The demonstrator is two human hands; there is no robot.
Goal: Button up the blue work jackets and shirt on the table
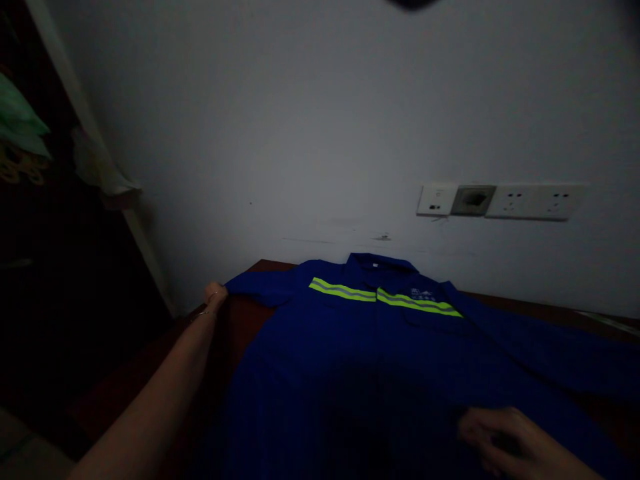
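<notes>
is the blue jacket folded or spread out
Spread out: the blue jacket lies front up, collar at the wall side, sleeves reaching out to both sides.

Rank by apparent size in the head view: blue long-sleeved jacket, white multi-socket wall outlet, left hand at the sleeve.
1. Blue long-sleeved jacket
2. White multi-socket wall outlet
3. Left hand, wrist excluded

Jacket [310,340]: blue | chest stripes [345,291]: yellow-green, grey-centred | wall [300,120]: grey
</notes>
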